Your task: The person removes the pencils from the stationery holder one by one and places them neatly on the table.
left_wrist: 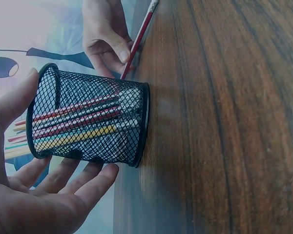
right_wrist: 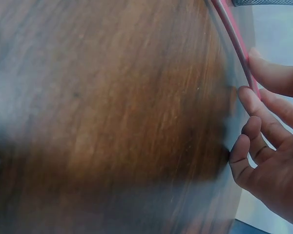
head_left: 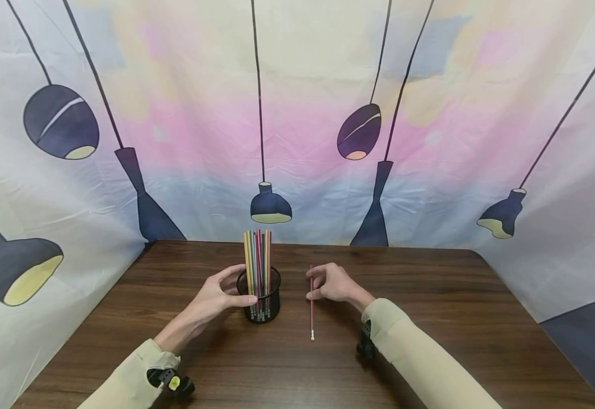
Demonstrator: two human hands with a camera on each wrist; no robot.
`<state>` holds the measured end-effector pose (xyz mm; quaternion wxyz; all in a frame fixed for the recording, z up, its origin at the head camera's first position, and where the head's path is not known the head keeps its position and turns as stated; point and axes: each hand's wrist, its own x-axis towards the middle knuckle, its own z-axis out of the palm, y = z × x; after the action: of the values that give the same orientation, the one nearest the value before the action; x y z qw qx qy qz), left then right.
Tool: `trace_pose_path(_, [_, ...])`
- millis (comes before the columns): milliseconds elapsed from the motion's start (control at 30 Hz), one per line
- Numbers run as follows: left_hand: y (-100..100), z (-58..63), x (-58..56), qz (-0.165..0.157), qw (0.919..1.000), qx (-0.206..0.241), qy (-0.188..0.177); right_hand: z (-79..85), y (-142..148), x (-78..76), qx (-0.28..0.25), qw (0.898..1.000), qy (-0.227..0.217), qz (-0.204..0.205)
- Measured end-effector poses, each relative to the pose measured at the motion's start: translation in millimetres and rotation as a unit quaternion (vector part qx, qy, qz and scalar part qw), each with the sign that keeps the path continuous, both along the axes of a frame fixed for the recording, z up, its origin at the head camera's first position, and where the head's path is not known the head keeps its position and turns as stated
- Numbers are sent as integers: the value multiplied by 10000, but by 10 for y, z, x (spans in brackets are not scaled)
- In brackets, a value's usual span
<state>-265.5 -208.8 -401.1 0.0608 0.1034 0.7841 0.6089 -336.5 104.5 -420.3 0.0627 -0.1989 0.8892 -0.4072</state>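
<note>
A black mesh pencil cup [head_left: 275,304] stands upright on the table, holding several colored pencils [head_left: 259,255] with their eraser ends down. My left hand [head_left: 214,298] holds the cup from the left, thumb at the near side of the rim and fingers round the far side. To the right of the cup, my right hand [head_left: 333,283] pinches a red pencil [head_left: 311,315] between thumb and fingers. That pencil points away from me, its white eraser end toward me. In the right wrist view the thumb and fingertips meet on the red pencil [right_wrist: 237,41].
The dark wood-grain table [head_left: 430,301] extends around both hands. Behind it hangs a cloth backdrop [head_left: 308,130] printed with dark lamps, meeting the table's back edge. A black wrist device [head_left: 170,380] sits at the left sleeve and another [head_left: 365,341] at the right.
</note>
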Motion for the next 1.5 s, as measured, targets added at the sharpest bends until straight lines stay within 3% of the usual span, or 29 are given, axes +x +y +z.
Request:
trace_pose_path(667, [3, 5, -7, 25, 10000, 28, -8, 33, -82, -25, 413, 9984, 135, 358])
trace_pose_path(1500, [-8, 0, -1, -29, 10000, 54, 1, -3, -99, -10, 513, 9976, 320, 324])
